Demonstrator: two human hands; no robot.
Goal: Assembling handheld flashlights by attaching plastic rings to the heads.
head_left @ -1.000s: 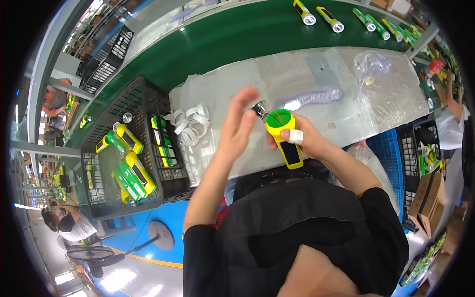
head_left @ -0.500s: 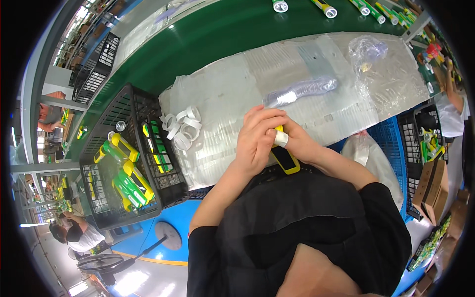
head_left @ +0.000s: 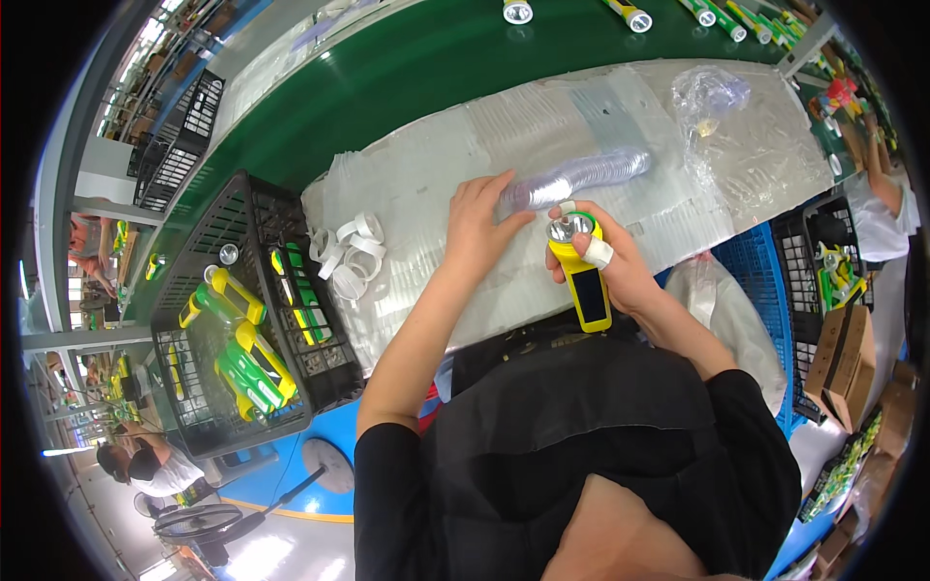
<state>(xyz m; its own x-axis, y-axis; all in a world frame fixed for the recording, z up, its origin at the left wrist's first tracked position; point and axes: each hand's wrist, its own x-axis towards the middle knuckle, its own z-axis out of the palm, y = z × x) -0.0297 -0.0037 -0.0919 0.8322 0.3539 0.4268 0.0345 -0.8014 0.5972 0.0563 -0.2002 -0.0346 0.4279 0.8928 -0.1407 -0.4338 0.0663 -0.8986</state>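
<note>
Head view: right hand grips yellow flashlight over counter's near edge, reflector facing up; left hand loose by clear disc stack, contact unclear. Best hold flashlight steady, reflector level.

From here I lose part of the flashlight behind the right hand; the top edge crops another torch.

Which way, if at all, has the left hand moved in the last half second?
Yes: against the white rings, the left hand has moved up the picture and slightly left, off the flashlight.
</note>
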